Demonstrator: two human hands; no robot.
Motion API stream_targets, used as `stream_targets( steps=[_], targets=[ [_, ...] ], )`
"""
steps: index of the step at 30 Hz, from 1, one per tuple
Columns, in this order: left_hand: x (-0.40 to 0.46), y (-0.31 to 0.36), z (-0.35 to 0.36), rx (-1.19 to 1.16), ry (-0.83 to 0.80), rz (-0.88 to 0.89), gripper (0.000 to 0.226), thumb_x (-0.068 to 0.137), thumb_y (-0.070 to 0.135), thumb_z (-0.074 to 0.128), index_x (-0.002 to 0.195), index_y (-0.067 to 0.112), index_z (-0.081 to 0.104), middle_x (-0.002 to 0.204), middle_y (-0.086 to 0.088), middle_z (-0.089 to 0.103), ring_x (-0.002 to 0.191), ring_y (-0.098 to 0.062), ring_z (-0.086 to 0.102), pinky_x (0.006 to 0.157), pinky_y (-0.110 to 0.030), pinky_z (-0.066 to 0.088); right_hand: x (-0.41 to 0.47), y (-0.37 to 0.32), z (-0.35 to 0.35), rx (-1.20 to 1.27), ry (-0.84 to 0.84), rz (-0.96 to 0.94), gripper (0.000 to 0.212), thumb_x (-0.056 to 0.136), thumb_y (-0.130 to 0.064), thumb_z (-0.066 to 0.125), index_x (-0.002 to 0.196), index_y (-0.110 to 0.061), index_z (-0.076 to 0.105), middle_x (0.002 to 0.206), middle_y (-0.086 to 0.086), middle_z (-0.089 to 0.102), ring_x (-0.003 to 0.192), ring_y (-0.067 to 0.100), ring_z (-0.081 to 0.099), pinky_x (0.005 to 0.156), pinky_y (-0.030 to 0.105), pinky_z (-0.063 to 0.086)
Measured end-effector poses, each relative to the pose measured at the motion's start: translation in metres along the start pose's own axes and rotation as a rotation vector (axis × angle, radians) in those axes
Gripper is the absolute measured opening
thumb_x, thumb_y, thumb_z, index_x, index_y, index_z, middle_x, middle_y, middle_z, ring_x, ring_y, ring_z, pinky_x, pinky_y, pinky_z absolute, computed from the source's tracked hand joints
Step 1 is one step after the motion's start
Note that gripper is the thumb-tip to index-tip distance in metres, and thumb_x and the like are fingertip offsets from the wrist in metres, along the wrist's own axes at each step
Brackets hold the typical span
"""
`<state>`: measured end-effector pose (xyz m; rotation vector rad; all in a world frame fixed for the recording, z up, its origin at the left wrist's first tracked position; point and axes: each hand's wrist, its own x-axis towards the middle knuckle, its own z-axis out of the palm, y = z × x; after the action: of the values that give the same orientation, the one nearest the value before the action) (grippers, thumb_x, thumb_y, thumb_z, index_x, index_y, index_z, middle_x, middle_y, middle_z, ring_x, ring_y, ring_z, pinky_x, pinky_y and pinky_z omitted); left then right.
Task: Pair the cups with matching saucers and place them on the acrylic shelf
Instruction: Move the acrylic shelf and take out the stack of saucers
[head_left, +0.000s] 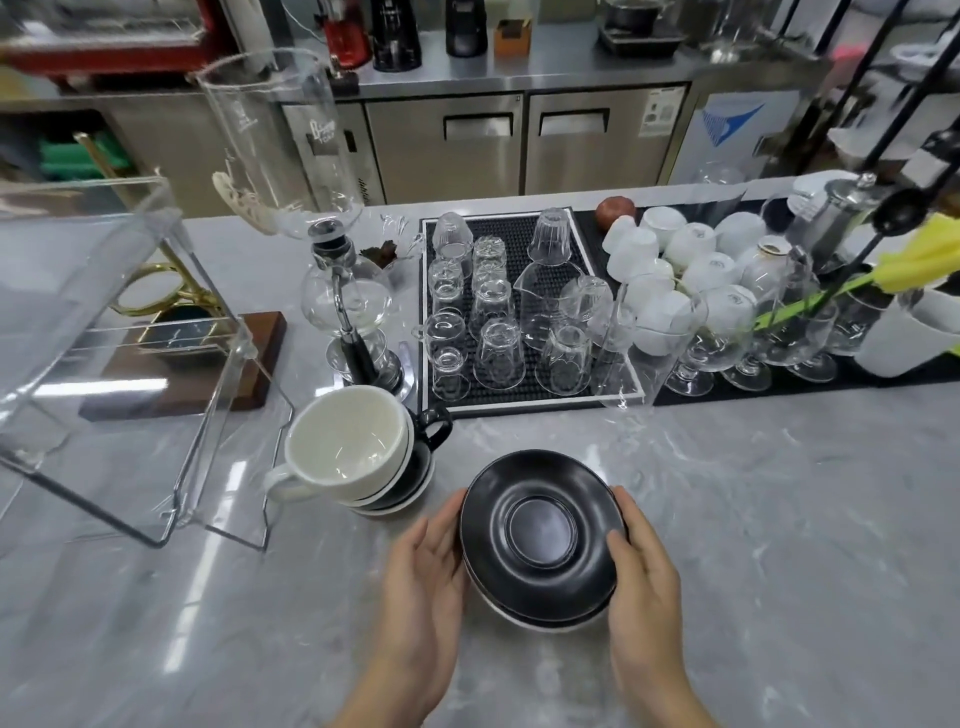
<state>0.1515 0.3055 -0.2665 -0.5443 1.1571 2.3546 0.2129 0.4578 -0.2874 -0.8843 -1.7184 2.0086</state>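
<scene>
Black saucer (540, 525) sits tilted on top of a short saucer stack (540, 618) on the grey marble counter (779, 519), nearest to us. We have our left hand (426, 566) against its left rim and our right hand (644, 561) curled round its right rim, so both hands are gripping it. Just left and a bit further out: white cup (343, 447) nested in a black cup (421, 441), both on more saucers. Clear acrylic shelf (104, 338) stands further left, well apart from the saucer. Beyond, a black mat (519, 228) holds upturned glasses (498, 332); white cups (691, 260) and stemmed glasses (727, 343) are to its right. Steel cabinets (519, 145) are at the back.
</scene>
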Motion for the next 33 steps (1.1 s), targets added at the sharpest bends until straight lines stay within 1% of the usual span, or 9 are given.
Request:
stream_targets(
  steps=[3, 4, 7, 10, 17, 23, 26, 31, 33],
  targets=[
    [0.01, -0.002, 0.007, -0.017, 0.015, 0.008, 0.046, 0.104, 0.028, 0.029, 0.124, 0.005, 0.064, 0.126, -0.008, 0.072, 0.124, -0.02, 0.06, 0.099, -0.036, 0.044, 0.018, 0.0, 0.0, -0.028, -0.014, -0.004, 0.042, 0.101, -0.006, 0.044, 0.139, -0.023, 0.053, 0.129, -0.027, 0.056, 0.118, -0.019, 0.048, 0.11, 0.024, 0.035],
    [0.013, -0.002, 0.009, -0.019, 0.021, 0.013, 0.046, 0.104, 0.028, 0.028, 0.124, 0.005, 0.063, 0.126, -0.008, 0.072, 0.124, -0.02, 0.06, 0.099, -0.035, 0.044, 0.023, 0.0, 0.0, -0.037, -0.02, -0.007, 0.042, 0.102, -0.006, 0.044, 0.139, -0.023, 0.053, 0.129, -0.028, 0.056, 0.118, -0.019, 0.048, 0.11, 0.024, 0.035],
    [0.021, -0.002, 0.015, -0.031, 0.033, 0.029, 0.046, 0.104, 0.026, 0.029, 0.127, 0.004, 0.062, 0.126, -0.007, 0.072, 0.125, -0.02, 0.06, 0.101, -0.034, 0.043, 0.039, 0.001, 0.0, -0.052, -0.04, -0.015, 0.041, 0.102, -0.008, 0.043, 0.14, -0.021, 0.054, 0.133, -0.024, 0.057, 0.125, -0.012, 0.047, 0.11, 0.023, 0.034],
    [0.03, -0.003, 0.019, -0.061, 0.05, 0.037, 0.046, 0.104, 0.025, 0.029, 0.128, 0.003, 0.061, 0.128, -0.008, 0.071, 0.126, -0.02, 0.059, 0.103, -0.035, 0.043, 0.051, 0.0, 0.001, -0.049, -0.046, -0.024, 0.041, 0.102, -0.007, 0.043, 0.139, -0.022, 0.054, 0.133, -0.021, 0.058, 0.126, -0.011, 0.048, 0.107, 0.019, 0.034],
    [0.046, -0.009, 0.023, -0.085, 0.078, 0.052, 0.047, 0.105, 0.026, 0.028, 0.131, 0.005, 0.06, 0.13, -0.007, 0.07, 0.129, -0.02, 0.058, 0.109, -0.038, 0.04, 0.075, 0.001, 0.006, -0.064, -0.052, -0.048, 0.04, 0.102, -0.005, 0.043, 0.138, -0.017, 0.056, 0.137, -0.012, 0.058, 0.131, -0.001, 0.048, 0.109, 0.021, 0.034],
    [0.055, -0.012, 0.026, -0.103, 0.075, 0.063, 0.046, 0.105, 0.024, 0.027, 0.135, 0.004, 0.057, 0.134, -0.007, 0.067, 0.13, -0.021, 0.057, 0.116, -0.041, 0.035, 0.086, 0.001, 0.005, -0.066, -0.058, -0.049, 0.039, 0.102, -0.007, 0.043, 0.138, -0.019, 0.055, 0.136, -0.014, 0.058, 0.13, -0.003, 0.048, 0.11, 0.021, 0.034],
    [0.057, -0.013, 0.029, -0.091, 0.075, 0.079, 0.044, 0.105, 0.022, 0.028, 0.133, 0.005, 0.058, 0.131, -0.004, 0.069, 0.128, -0.017, 0.058, 0.114, -0.038, 0.037, 0.089, 0.001, 0.004, -0.073, -0.064, -0.051, 0.04, 0.102, -0.008, 0.044, 0.138, -0.02, 0.055, 0.137, -0.016, 0.058, 0.13, -0.004, 0.047, 0.111, 0.022, 0.034],
    [0.06, -0.018, 0.029, -0.087, 0.088, 0.111, 0.042, 0.104, 0.017, 0.028, 0.128, 0.007, 0.061, 0.125, -0.002, 0.073, 0.119, -0.011, 0.064, 0.099, -0.03, 0.045, 0.092, 0.001, 0.004, -0.107, -0.082, -0.064, 0.04, 0.102, -0.007, 0.043, 0.138, -0.021, 0.054, 0.138, -0.016, 0.057, 0.131, -0.004, 0.047, 0.112, 0.024, 0.034],
    [0.061, -0.02, 0.029, -0.083, 0.103, 0.119, 0.041, 0.104, 0.017, 0.029, 0.128, 0.008, 0.062, 0.125, -0.002, 0.073, 0.117, -0.009, 0.065, 0.097, -0.029, 0.045, 0.092, 0.003, 0.001, -0.129, -0.095, -0.075, 0.04, 0.103, -0.007, 0.043, 0.139, -0.021, 0.053, 0.14, -0.014, 0.056, 0.132, -0.003, 0.046, 0.113, 0.024, 0.034]
  ],
)
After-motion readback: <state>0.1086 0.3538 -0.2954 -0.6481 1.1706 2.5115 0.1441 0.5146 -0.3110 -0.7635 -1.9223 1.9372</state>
